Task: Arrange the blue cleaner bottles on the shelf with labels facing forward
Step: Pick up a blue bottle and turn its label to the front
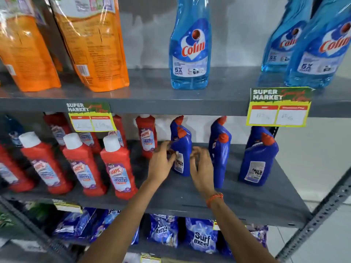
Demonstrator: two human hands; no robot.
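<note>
Our left hand and right hand cupped the blue bottle, grip unclear | rigid, likely heavy, slick plastic | we'd grip mid-body.

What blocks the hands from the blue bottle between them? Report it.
Nothing visible does. The left hand and right hand flank the front blue bottle on the middle shelf; the left fingertips seem to touch it, though motion blur hides the exact contact.

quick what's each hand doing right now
Left hand: open, fingers on the blue cleaner bottle.
Right hand: open, beside the same bottle; contact cannot be told.
</note>
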